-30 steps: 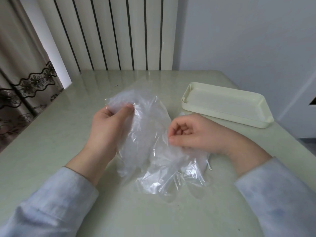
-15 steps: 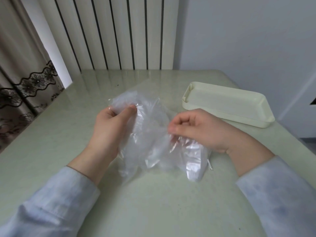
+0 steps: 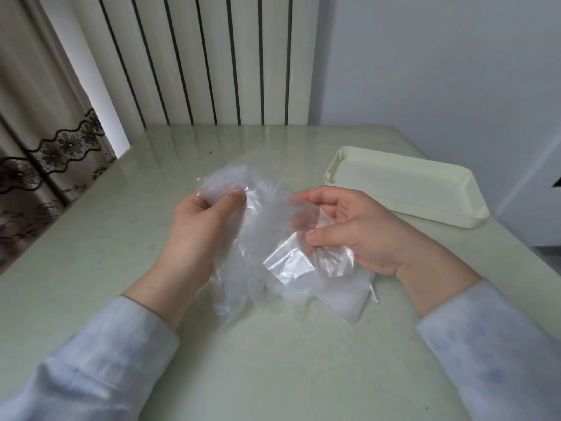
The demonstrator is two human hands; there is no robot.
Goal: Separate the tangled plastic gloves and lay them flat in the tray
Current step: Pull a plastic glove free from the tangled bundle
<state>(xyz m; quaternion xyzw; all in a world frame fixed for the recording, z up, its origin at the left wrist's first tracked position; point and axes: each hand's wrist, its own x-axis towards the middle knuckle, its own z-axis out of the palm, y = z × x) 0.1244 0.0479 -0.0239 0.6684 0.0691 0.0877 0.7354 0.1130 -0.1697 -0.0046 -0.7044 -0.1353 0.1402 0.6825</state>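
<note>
A person's left hand (image 3: 197, 235) pinches the tangled plastic gloves (image 3: 264, 238) between thumb and fingers at the bundle's 10 o'clock edge. The right hand (image 3: 358, 235), fingers curled, grips a fold at 3 o'clock. The two-sided hold looks meant to draw the clinging layers apart. The bundle's lower end appears to trail onto the table (image 3: 273, 360). The tray (image 3: 400, 177) waits at 2 o'clock, no glove in it yet.

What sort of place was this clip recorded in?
Probably a room in a home: a white column radiator against the wall, a lace-trimmed curtain at the left, and a glossy pale-green table as the work surface.
</note>
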